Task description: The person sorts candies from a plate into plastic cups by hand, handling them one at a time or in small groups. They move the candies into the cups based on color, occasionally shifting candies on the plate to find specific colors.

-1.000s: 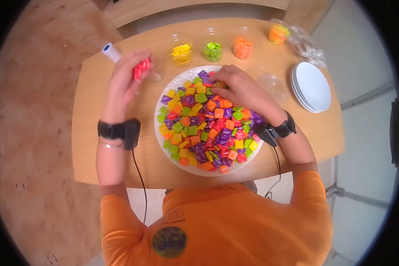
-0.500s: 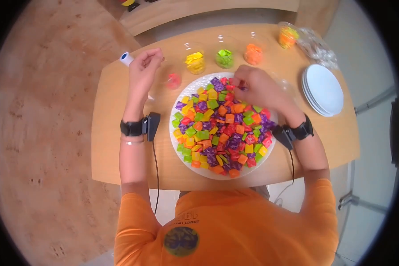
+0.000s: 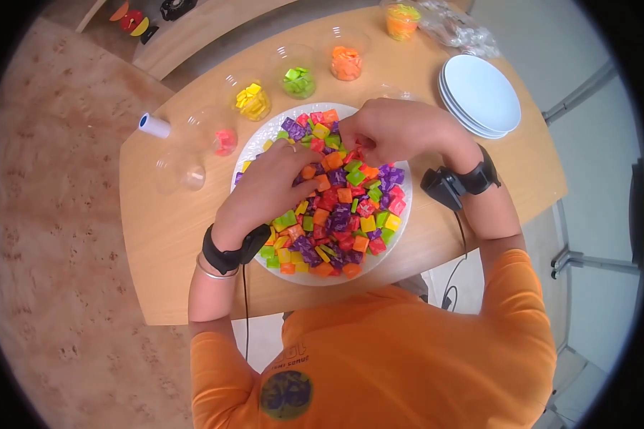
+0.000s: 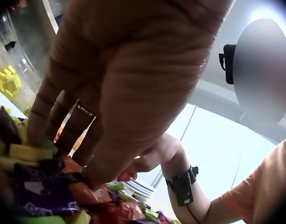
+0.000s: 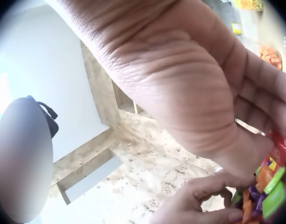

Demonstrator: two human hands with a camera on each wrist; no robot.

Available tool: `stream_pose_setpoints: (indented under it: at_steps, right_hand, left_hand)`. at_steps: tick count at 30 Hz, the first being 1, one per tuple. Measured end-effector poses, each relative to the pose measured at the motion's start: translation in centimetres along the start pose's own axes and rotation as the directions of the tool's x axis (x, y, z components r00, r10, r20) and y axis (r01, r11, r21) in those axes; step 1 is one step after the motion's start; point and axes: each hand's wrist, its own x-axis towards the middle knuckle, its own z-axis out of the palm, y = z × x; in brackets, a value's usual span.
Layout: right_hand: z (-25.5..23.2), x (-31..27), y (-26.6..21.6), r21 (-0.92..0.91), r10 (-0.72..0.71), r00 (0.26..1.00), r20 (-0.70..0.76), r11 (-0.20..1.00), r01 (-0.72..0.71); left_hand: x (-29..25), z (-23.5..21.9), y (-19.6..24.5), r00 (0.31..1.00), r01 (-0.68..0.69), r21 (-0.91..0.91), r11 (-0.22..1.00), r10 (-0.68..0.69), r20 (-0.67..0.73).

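A large white plate (image 3: 245,154) is heaped with wrapped candies (image 3: 340,217) in red, orange, yellow, green and purple. My left hand (image 3: 268,179) reaches into the left side of the heap. In the left wrist view its fingers extend down among the candies, and its thumb touches an orange candy (image 4: 82,192). At the upper right of the heap my right hand (image 3: 401,132) pinches a red candy (image 5: 279,147) between thumb and fingers. Clear cups of red candies (image 3: 225,141), yellow candies (image 3: 252,100), green candies (image 3: 298,82) and orange candies (image 3: 345,63) stand beyond the plate.
A clear cup (image 3: 191,176) lies left of the plate, near a white roll (image 3: 154,126). Stacked white plates (image 3: 481,93) stand at the right. At the far edge are a cup of yellow and orange pieces (image 3: 402,21) and a crumpled clear bag (image 3: 458,30).
My left hand, which had red candies by it at the table's left, left them in a cup there and moved onto the heap. My right hand stayed over the heap's upper right.
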Motion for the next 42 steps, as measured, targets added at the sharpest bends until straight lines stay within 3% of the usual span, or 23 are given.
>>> stream_pose_setpoints:
  at_steps: [5, 7, 8, 11, 15, 19, 21, 23, 26, 28, 29, 32, 35, 37, 38, 40, 42]
  right_hand:
    - [0.2, -0.2, 0.4, -0.079, 0.041, 0.997, 0.067, 0.996, -0.036]
    - [1.0, 0.3, 0.8, -0.088, 0.044, 0.994, 0.102, 0.995, -0.035]
    - [1.5, 0.6, 1.0, -0.107, 0.039, 0.99, 0.134, 0.994, -0.025]
    - [3.1, 0.8, 1.3, -0.153, -0.025, 0.999, 0.028, 0.988, 0.029]
    - [3.3, 0.9, 1.2, -0.122, -0.052, 0.999, -0.012, 0.991, 0.05]
    - [2.9, 1.5, 0.6, -0.07, 0.009, 0.99, 0.138, 0.998, 0.001]
    - [2.9, 1.7, 1.1, -0.092, 0.034, 0.984, 0.174, 0.996, -0.018]
    - [2.1, 1.6, 1.9, 0.007, 0.026, 0.977, 0.211, 1.0, -0.028]
    - [-1.1, 0.0, 1.7, 0.074, 0.13, 0.972, 0.196, 0.986, -0.147]
    - [-1.8, -0.8, 2.4, 0.147, 0.148, 0.976, 0.158, 0.974, -0.172]
    - [-2.0, -1.0, 2.8, 0.216, 0.164, 0.978, 0.129, 0.958, -0.189]
    - [-2.4, -1.1, 3.6, 0.097, 0.276, 0.952, 0.132, 0.952, -0.29]
    - [-1.9, -0.8, 4.1, 0.091, 0.305, 0.936, 0.174, 0.942, -0.324]
    - [-0.7, 0.0, 4.2, 0.044, 0.242, 0.955, 0.169, 0.967, -0.253]
    - [-0.4, 0.3, 4.1, -0.003, 0.179, 0.97, 0.166, 0.984, -0.181]
    - [0.1, 0.6, 3.3, -0.037, 0.191, 0.963, 0.192, 0.982, -0.187]
    - [0.6, 0.9, 3.0, -0.068, 0.201, 0.955, 0.22, 0.979, -0.19]
  left_hand:
    - [0.1, -0.3, 1.5, 0.999, 0.047, 0.0, 0.999, -0.047, 0.017]
    - [0.4, 0.2, 1.7, 0.987, -0.11, 0.005, 0.994, 0.11, -0.121]
    - [0.8, 0.6, 1.4, 0.987, -0.108, 0.003, 0.994, 0.108, -0.12]
    - [2.7, 1.3, -0.9, 0.99, -0.081, 0.04, 0.996, 0.085, -0.115]
    - [3.8, 0.4, -2.3, 0.994, -0.108, 0.113, 0.988, 0.107, 0.018]
    - [4.9, -0.3, -2.4, 0.986, -0.125, 0.136, 0.983, 0.108, 0.129]
    - [5.5, 0.0, -2.5, 0.987, -0.122, 0.17, 0.978, 0.102, 0.123]
    - [5.9, -0.2, -2.1, 0.988, -0.125, 0.205, 0.971, 0.102, 0.12]
    - [6.2, -0.4, -1.5, 0.984, -0.065, 0.16, 0.985, 0.037, 0.173]
    - [6.1, -0.4, -1.6, 0.994, -0.005, -0.057, 0.998, 0.011, 0.105]
    - [6.2, -0.4, -1.4, 0.994, -0.011, -0.053, 0.999, 0.017, 0.11]
    - [6.9, -0.6, -0.8, 0.993, 0.032, -0.083, 0.996, -0.022, 0.118]
    - [8.1, -0.4, -0.7, 0.988, 0.061, -0.164, 0.985, -0.036, 0.148]
    - [8.8, 0.0, -0.4, 0.987, -0.102, -0.069, 0.992, 0.11, 0.116]
    - [8.9, -0.1, -0.2, 0.987, -0.104, -0.067, 0.992, 0.112, 0.116]
    - [9.2, -0.4, 0.4, 0.969, -0.198, 0.011, 0.98, 0.194, 0.154]
    - [9.7, -0.7, 1.1, 0.965, -0.174, 0.006, 0.985, 0.169, 0.199]
